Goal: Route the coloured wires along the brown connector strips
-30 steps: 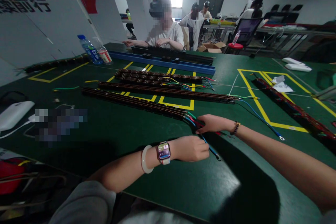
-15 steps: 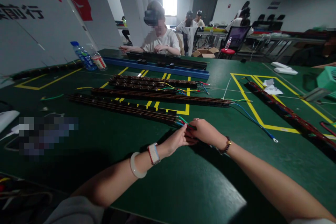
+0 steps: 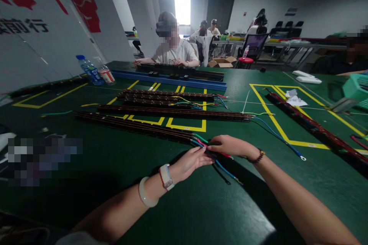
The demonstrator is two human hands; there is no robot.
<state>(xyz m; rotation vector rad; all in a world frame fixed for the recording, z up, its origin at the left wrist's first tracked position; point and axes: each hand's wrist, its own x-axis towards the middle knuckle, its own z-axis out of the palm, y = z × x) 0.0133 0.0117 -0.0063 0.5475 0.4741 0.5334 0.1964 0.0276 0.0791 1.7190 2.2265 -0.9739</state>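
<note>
My left hand (image 3: pixel 193 163) is closed, thumb and fingers pinching the coloured wires that leave the right end of the nearest long black strip (image 3: pixel 138 126). Its palm is turned partly up. My right hand (image 3: pixel 231 146) meets it from the right, fingertips bent down onto the same bundle. A green wire (image 3: pixel 201 138) runs under the right fingers. Past the fingers, a blue wire (image 3: pixel 224 169) and a dark one with a ring end lie toward the lower right, and a red wire tip (image 3: pixel 229 156) pokes out. The exact grip point is hidden by my fingers.
Behind lie more black strips (image 3: pixel 172 111) with loose wires and ring terminals. Another strip (image 3: pixel 316 128) slants along the right. A blue rail (image 3: pixel 172 80) crosses the far side, where a co-worker (image 3: pixel 175 51) sits. Two bottles (image 3: pixel 90 71) stand left; a green basket (image 3: pixel 356 88) is right.
The blue, dark and red wire ends now show beyond my fingers. My right hand has opened its bend somewhat and shifted slightly right. The view has tilted up a little.
</note>
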